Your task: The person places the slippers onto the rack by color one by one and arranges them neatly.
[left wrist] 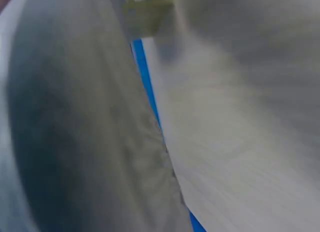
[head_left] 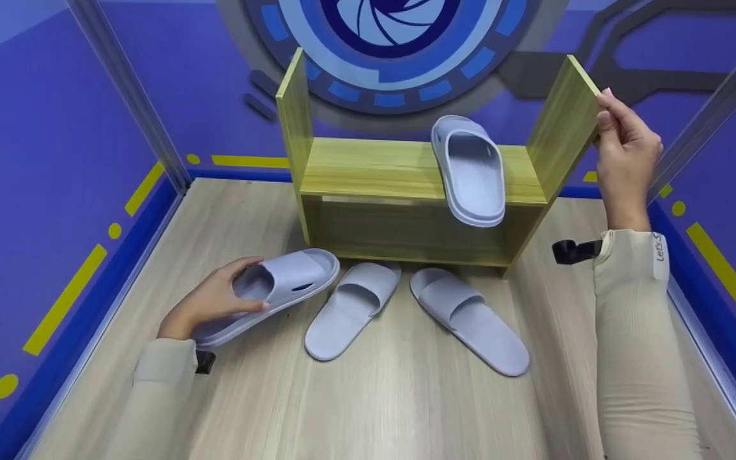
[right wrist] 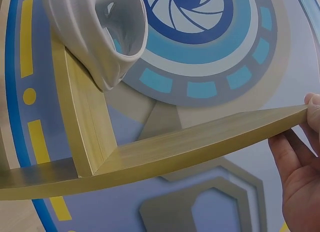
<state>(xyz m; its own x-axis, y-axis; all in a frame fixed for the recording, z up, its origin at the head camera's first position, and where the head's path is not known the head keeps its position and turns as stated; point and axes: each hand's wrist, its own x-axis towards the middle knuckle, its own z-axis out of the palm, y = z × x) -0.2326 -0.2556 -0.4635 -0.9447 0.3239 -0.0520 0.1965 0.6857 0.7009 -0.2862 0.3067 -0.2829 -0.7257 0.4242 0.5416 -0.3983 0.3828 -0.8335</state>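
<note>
My left hand (head_left: 211, 297) grips a pale grey-blue slipper (head_left: 301, 271) around its open heel end, the toe pointing toward the shelf and tilted up. With thumb and fingers my right hand (head_left: 630, 153) pinches the top front corner of the right side panel of a yellowish wooden shelf (head_left: 374, 167). That panel edge also shows in the right wrist view, held by the right hand (right wrist: 302, 182). Another slipper (head_left: 475, 176) lies on the shelf's upper board, right of its middle, heel jutting over the front edge. The left wrist view is blurred and does not show the grip.
Two open-backed slippers, a left one (head_left: 342, 322) and a right one (head_left: 489, 335), lie angled on the wood-patterned surface (head_left: 400, 409) before the shelf. Blue-purple panels (head_left: 42, 160) with yellow marks stand on both sides and behind.
</note>
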